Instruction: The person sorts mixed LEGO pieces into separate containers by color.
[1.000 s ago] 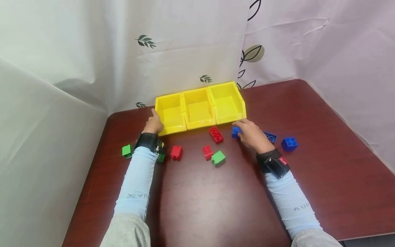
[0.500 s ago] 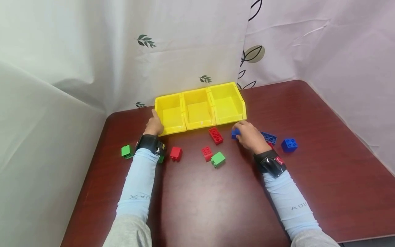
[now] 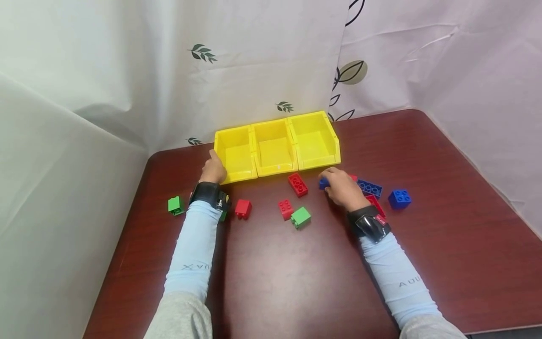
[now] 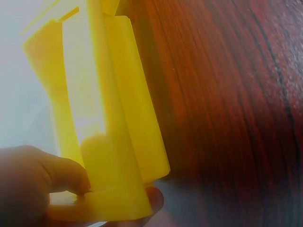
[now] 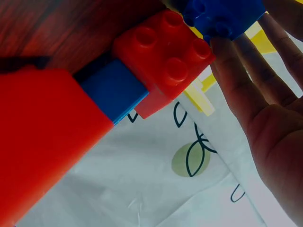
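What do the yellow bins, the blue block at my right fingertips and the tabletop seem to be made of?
Yellow bins: probably molded plastic, semi-glossy: even color, thin walls, bright highlights.
Blue block: likely hard plastic with a smooth finish; its round studs look molded in.
Tabletop: wood or wood-look laminate, I can't tell which; slightly shiny, with streaky grain in the left wrist view.

Before you: one table (image 3: 292, 287), dark red-brown, wood-grained, its far corners rounded. Behind it, one off-white cloth backdrop (image 3: 271, 56), hanging against the far edge, printed with small green leaf sprigs (image 3: 203, 53). To your left, one plain pale cloth (image 3: 55, 188), creased. To your right, one pinkish-white cloth (image 3: 474, 70), wrinkled; near the seam, black leaf outlines and one olive disc (image 3: 353, 72). Light: soft pale glare on the tabletop nearest you.
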`<state>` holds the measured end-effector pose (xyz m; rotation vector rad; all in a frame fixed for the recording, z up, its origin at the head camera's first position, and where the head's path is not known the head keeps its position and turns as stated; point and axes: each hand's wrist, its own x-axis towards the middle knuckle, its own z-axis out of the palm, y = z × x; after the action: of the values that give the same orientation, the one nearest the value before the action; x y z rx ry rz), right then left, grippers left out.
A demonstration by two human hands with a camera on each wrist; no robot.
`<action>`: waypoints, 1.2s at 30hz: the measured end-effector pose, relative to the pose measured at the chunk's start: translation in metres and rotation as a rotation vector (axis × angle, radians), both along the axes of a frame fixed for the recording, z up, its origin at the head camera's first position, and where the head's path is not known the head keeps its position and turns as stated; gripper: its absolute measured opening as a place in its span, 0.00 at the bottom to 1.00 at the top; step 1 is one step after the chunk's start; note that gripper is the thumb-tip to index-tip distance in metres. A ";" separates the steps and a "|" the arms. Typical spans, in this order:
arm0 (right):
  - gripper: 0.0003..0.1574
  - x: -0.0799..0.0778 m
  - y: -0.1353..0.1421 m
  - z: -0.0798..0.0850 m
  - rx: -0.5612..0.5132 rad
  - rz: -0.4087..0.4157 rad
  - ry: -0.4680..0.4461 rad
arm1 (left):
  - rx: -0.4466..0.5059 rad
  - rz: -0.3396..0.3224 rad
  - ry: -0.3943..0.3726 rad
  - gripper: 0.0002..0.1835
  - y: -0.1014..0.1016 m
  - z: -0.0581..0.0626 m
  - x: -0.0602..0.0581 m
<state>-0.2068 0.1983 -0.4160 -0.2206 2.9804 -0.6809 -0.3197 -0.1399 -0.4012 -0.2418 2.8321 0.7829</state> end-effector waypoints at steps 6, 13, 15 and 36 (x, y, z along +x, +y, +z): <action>0.23 -0.001 0.000 -0.003 0.001 -0.016 0.017 | 0.004 0.026 0.001 0.36 0.001 -0.002 -0.001; 0.22 0.001 -0.001 -0.008 -0.007 -0.048 0.030 | 0.006 0.047 -0.002 0.32 0.003 -0.003 0.000; 0.22 0.001 -0.001 -0.008 -0.007 -0.051 0.026 | 0.008 0.053 0.001 0.32 0.002 -0.004 0.000; 0.21 -0.003 0.000 -0.004 -0.002 -0.067 0.014 | 0.033 0.092 0.028 0.29 0.002 -0.006 -0.003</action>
<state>-0.2098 0.1988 -0.4203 -0.1265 3.0130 -0.6916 -0.3227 -0.1381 -0.4069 -0.3620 2.8491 0.8569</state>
